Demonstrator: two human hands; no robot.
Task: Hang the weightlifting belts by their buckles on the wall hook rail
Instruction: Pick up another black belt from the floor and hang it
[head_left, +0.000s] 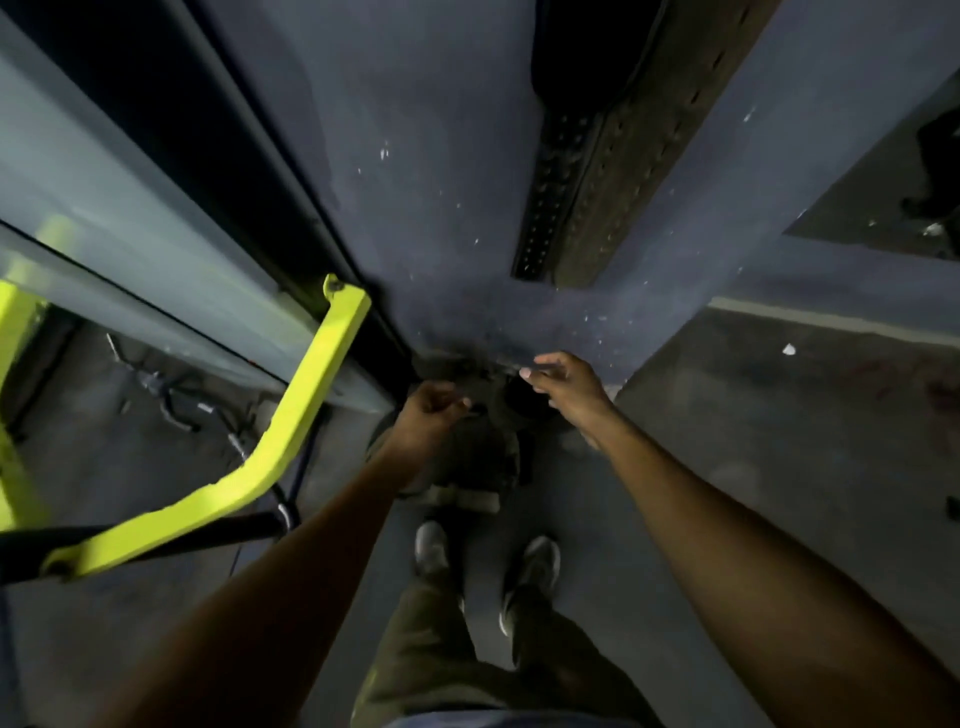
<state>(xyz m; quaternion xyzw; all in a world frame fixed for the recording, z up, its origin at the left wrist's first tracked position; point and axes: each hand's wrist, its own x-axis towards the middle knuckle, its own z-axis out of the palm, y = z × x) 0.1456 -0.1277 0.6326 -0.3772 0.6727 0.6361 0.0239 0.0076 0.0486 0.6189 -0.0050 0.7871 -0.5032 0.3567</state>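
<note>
Both hands are working at the dim wall rail: the left hand is pinching closed on the dark olive fabric belt hanging straight down, the right hand hovering open just beside.

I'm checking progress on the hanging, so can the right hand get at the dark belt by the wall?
Probably yes: the right hand hovers open just beside the dark belt, nothing visible between them, though the dim light hides detail.

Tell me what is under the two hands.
Under the left hand and right hand hangs a dark belt against the blue wall; below it, two shoes. Its buckle and any hook are too dark to see.
</note>
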